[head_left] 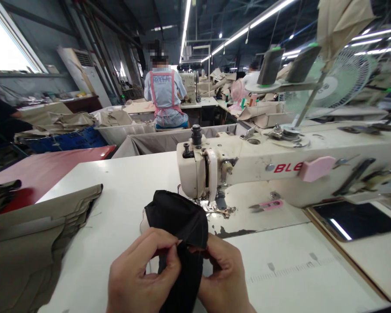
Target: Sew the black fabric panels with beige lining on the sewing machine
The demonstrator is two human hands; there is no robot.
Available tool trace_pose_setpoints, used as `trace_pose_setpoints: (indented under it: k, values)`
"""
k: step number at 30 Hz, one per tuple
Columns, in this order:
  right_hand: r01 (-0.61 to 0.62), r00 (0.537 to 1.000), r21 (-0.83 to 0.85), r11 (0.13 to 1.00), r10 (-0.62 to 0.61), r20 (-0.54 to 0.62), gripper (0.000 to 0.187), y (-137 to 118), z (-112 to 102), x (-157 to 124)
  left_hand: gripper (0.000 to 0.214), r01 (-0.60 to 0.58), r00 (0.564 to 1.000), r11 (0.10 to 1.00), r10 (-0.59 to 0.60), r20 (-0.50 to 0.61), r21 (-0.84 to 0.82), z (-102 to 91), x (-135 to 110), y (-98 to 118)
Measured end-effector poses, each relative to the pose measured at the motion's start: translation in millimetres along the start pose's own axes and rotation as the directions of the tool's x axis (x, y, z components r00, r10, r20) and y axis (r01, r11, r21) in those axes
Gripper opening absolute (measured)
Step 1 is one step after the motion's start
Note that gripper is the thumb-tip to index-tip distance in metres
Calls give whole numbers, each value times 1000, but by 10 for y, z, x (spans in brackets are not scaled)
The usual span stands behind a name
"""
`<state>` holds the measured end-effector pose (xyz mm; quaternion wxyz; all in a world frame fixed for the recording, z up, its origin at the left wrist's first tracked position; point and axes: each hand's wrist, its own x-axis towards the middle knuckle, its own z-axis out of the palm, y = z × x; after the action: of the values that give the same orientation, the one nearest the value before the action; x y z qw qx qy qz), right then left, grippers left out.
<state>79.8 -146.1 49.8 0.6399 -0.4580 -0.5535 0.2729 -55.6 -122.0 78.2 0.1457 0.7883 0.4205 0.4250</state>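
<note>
A piece of black fabric is held up in front of the sewing machine, with its lower part hanging down between my hands. My left hand pinches the fabric's edge between thumb and forefinger. On the other side, my right hand grips the same cloth, its fingertips partly hidden behind it. The cloth's far end reaches close to the machine's presser foot; whether they touch, I cannot tell. Pink-handled thread snips lie on the machine bed, right of the needle area.
Stacked olive-grey fabric pieces cover the table's left side. A phone lies at the right. Thread cones and a fan stand above and behind the machine. Beyond a cloth-lined bin, a person sits facing away.
</note>
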Motion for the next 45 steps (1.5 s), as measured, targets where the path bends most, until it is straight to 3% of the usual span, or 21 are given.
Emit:
trace_pose_setpoints:
  k: [3, 7, 14, 19, 22, 25, 30, 31, 33, 35, 38, 39, 41, 43, 45]
  values:
    - [-48, 999, 10, 999, 48, 19, 16, 50, -13, -58, 8, 45, 999, 999, -45, -22, 21, 10, -48, -38]
    - [-41, 995, -41, 998, 45, 92, 7, 58, -76, -51, 12, -36, 997, 999, 34, 65, 21, -24, -65, -97]
    - [-51, 985, -87, 995, 64, 160, 9, 12, -109, 11, 13, -16, 991, 993, 32, 131, -117, -55, -18, -105]
    - [19, 985, -187, 982, 13, 171, 7, 51, -89, 4, 12, -23, 992, 996, 34, 121, -88, 14, -111, -104]
    - [110, 990, -273, 956, -83, 110, 11, 98, -116, -76, 14, -70, 996, 997, 72, -50, 31, 15, -186, -119]
    - [126, 990, -339, 932, -141, -20, 14, 137, -88, -152, 13, 8, 964, 989, 31, -264, 148, 51, -176, -107]
    - [8, 977, -105, 994, -30, -209, 11, 107, 177, -13, 10, 230, 901, 972, -229, -368, -42, 218, 12, -9]
    - [27, 974, -127, 991, -54, -221, 13, 103, 215, 39, 10, 224, 879, 975, -205, -431, -8, 217, 36, -13]
    - [170, 960, -254, 952, -218, -173, 19, 115, 234, 119, 6, 130, 864, 976, -26, -503, 173, 156, 40, -66]
    - [362, 918, -312, 878, -395, -46, 23, 146, 194, 145, 7, 47, 898, 954, 89, -430, 296, 55, -10, -142]
    - [500, 861, -264, 825, -505, 54, 31, 173, 124, 95, 11, 151, 959, 978, -109, -262, 144, -50, -119, -185]
    - [490, 867, -261, 832, -495, 50, 33, 166, 111, 71, 13, 203, 956, 976, -180, -230, 80, -59, -148, -170]
    - [380, 921, -270, 885, -390, 18, 33, 129, 93, 34, 18, 271, 941, 963, -268, -205, -14, -48, -186, -111]
    - [196, 980, -262, 945, -199, 15, 24, 80, 69, 29, 24, 315, 920, 946, -325, -222, -80, -21, -204, -44]
    - [15, 999, -224, 974, -3, 53, 10, 38, 30, 48, 27, 367, 891, 916, -396, -221, -163, 5, -213, 4]
